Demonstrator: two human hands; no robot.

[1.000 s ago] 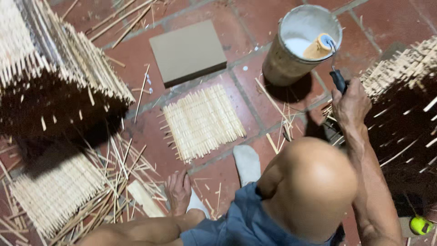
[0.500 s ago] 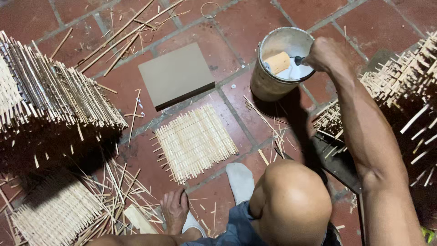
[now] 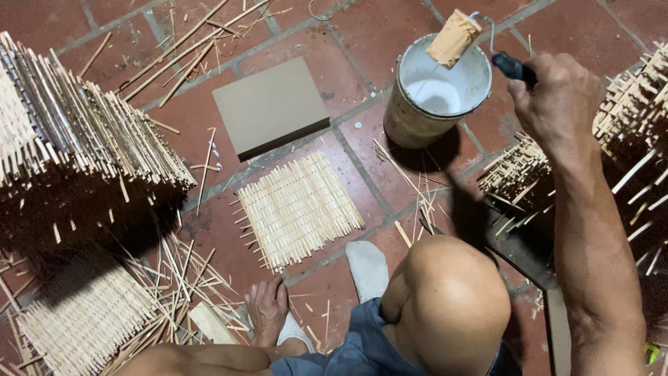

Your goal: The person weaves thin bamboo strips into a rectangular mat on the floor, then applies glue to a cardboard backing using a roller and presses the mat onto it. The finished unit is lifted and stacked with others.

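My right hand (image 3: 557, 104) grips the black handle of a small paint roller (image 3: 454, 37). Its tan, wet sleeve hangs just over the far rim of a stained white bucket (image 3: 410, 115) with white liquid in the bottom. My left hand (image 3: 266, 306) rests flat on the red tile floor near my white-socked foot (image 3: 367, 268). A square woven bamboo mat (image 3: 298, 207) lies on the tiles in front of my bent knee (image 3: 449, 299). A flat brown board (image 3: 270, 106) lies just beyond the mat.
A tall stack of woven bamboo mats (image 3: 76, 132) stands at the left, another mat (image 3: 83, 317) lies lower left amid loose bamboo sticks (image 3: 181, 278). More stacked mats (image 3: 626, 118) sit at the right. Long sticks (image 3: 181, 49) lie across the far tiles.
My right hand moved from the mats at the right to the bucket, dipped the roller in, and has now lifted it above the rim. The left hand stayed on the floor.
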